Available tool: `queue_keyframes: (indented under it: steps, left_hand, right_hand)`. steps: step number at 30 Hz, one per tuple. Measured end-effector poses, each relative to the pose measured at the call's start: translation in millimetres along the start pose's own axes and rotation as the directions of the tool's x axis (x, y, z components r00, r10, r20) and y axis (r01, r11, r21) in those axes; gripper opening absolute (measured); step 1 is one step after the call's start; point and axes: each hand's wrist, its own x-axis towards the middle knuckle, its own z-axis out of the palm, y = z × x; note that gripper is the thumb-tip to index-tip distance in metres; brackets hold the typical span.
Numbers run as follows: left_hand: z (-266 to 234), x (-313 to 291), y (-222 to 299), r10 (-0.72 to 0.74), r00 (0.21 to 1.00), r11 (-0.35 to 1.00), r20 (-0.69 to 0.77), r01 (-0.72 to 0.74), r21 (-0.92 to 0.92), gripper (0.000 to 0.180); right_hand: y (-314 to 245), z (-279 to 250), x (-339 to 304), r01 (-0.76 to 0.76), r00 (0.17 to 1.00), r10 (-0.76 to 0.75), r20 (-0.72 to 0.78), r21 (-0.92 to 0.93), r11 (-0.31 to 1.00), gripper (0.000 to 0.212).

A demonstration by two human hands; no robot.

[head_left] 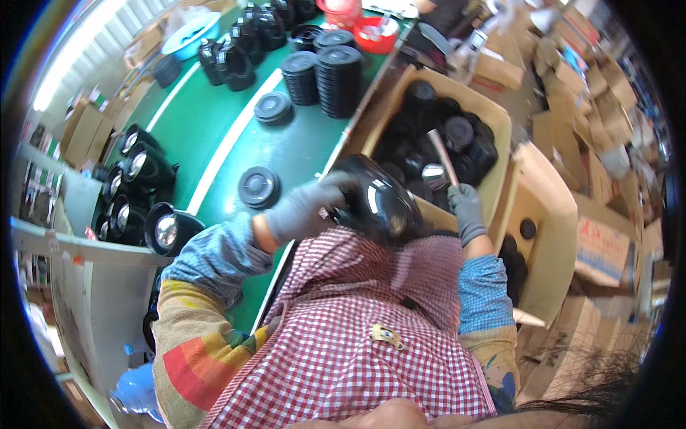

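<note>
My left hand (307,209), in a grey glove, is closed on the near-left side of a glossy black rounded housing (382,204). The housing rests tilted against my checked apron, its edges smeared by motion. My right hand (468,212), also gloved in grey, grips a thin pinkish-brown stick (444,157) that points up over an open carton (494,182). Whether the stick is the handle of a larger tool I cannot tell. Black round parts (459,134) fill that carton, and a shiny silver piece (433,172) shows beside the stick.
On the green worktable (221,136) stand stacks of black discs (337,82), single discs (259,186) and several black housings (236,64). More housings with silvery insides (168,229) sit at its left edge. A second carton (550,229) stands right of me; flattened cardboard lies beyond.
</note>
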Motion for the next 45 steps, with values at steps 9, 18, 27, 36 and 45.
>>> queue_keyframes:
  steps: [9,18,27,36,45]
  left_hand:
    - [-202,-127,-132,-0.761,0.224,0.643,-0.609,0.135,-0.754,0.024]
    - [-274,-138,-399,-0.545,-0.499,0.808,-0.674,-0.099,-0.581,0.039]
    - [-279,-135,-460,-0.555,-0.431,0.622,-0.712,0.353,-0.699,0.065]
    - [-407,-215,-249,-0.382,-0.305,-0.712,-0.873,0.699,0.068,0.058]
    - [-427,-207,-255,-0.548,-0.088,-0.454,-0.832,0.867,0.207,0.043]
  right_hand:
    - [-52,267,14,0.533,0.820,-0.362,0.444,-0.360,0.765,0.025]
    - [-71,261,13,0.786,0.586,-0.627,0.513,-0.170,0.595,0.042]
    - [27,54,-24,0.045,0.988,-0.008,0.155,-0.240,0.970,0.028]
    - [40,16,-33,0.088,0.991,-0.041,0.124,-0.405,0.910,0.031]
    - [34,-16,-66,0.320,0.948,-0.254,0.194,-0.565,0.760,0.026]
